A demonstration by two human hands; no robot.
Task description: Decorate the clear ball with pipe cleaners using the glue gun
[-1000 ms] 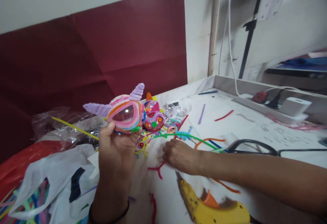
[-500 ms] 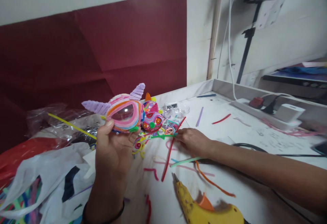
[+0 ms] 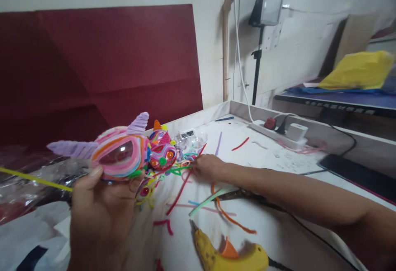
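**Two hands among the craft wires**

Nearest us, a yellow glue gun (image 3: 229, 256) lies on the white tabletop (image 3: 278, 155). Our left hand (image 3: 99, 209) grips a pink fuzzy-wire mask (image 3: 119, 161) with purple horns, held up at the near left. Loose wires (image 3: 198, 205) in red, green and orange lie scattered between. Our right hand (image 3: 208, 167) reaches across to the tangled pile (image 3: 182, 161) at the middle, fingers curled on a green strand; we cannot tell how firmly. Farther right, a power strip (image 3: 278, 133) sits along the tabletop's edge.
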